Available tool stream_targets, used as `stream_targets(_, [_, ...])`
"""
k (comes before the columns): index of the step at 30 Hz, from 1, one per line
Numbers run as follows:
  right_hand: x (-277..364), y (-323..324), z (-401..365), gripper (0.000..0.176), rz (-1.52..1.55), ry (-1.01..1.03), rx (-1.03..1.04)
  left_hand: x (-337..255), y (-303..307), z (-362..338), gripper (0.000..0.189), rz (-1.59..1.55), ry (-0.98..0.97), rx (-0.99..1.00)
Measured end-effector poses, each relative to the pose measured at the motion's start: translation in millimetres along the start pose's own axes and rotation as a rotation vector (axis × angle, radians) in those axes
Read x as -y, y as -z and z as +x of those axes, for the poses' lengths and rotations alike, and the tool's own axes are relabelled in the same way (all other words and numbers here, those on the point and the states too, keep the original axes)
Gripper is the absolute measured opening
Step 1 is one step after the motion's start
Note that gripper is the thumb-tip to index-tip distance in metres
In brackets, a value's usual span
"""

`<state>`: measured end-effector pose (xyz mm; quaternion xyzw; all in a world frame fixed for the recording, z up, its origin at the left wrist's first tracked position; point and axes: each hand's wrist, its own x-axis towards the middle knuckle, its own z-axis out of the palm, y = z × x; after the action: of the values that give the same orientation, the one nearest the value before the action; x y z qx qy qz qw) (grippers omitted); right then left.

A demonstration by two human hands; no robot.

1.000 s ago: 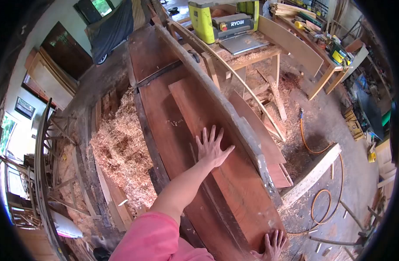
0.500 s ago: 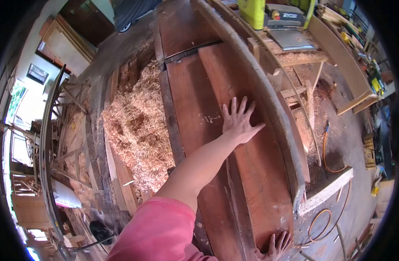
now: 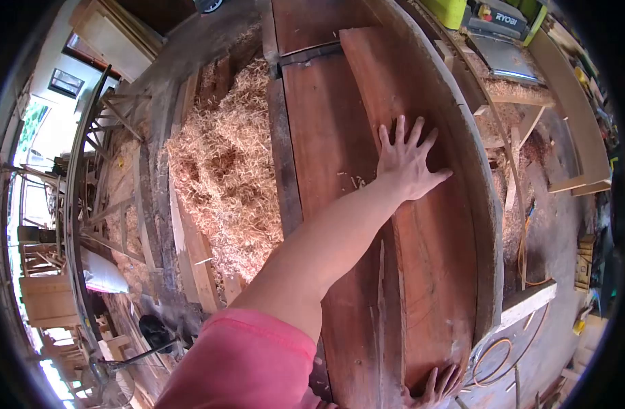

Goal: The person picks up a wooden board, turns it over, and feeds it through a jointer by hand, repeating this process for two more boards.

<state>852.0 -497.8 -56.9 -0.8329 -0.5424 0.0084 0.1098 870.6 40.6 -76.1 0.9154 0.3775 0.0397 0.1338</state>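
Observation:
A long reddish-brown plank (image 3: 428,266) lies lengthwise on top of wider brown boards (image 3: 326,129). My left hand (image 3: 409,163) rests palm down on the plank's middle, fingers spread and thumb to the right. Close to the bottom edge, my right hand (image 3: 435,388) touches the plank's near end with its fingers apart; part of it is cut off by the frame. The plank's far end overlaps a dark cross strip (image 3: 312,53). Along the right runs a raised slab with a pale edge (image 3: 490,204). A few small shavings lie left of my left hand.
A big heap of wood shavings (image 3: 234,157) fills the space left of the boards. A green Ryobi machine (image 3: 500,27) stands at the upper right. An orange hose (image 3: 493,361) coils on the floor at the lower right. Timber frames stand at the left.
The plank has slid away from me along the boards, its far end now over the dark strip. Both hands stay on it, and the camera view has shifted.

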Motion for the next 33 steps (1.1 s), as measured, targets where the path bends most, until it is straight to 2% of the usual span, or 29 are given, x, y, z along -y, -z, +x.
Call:
stream_targets(25, [7, -9, 20, 0.085, 0.011, -0.067, 0.025, 17, 1, 26, 0.096, 0.027, 0.009, -0.056])
stream_targets(26, [3, -13, 12, 0.086, 0.031, -0.114, 0.063, 18, 3, 27, 0.096, 0.026, 0.01, -0.057])
stream_targets(29, [-1, -30, 7, 0.095, 0.025, -0.103, -0.011, 19, 5, 32, 0.096, 0.032, 0.002, -0.055])
stream_targets(32, [9, -23, 14, 0.087, 0.075, -0.157, 0.023, 18, 7, 36, 0.093, 0.108, 0.001, -0.082])
stream_targets(33, [9, -22, 14, 0.086, 0.076, -0.192, 0.02, 13, 14, 38, 0.092, 0.141, 0.009, -0.037])
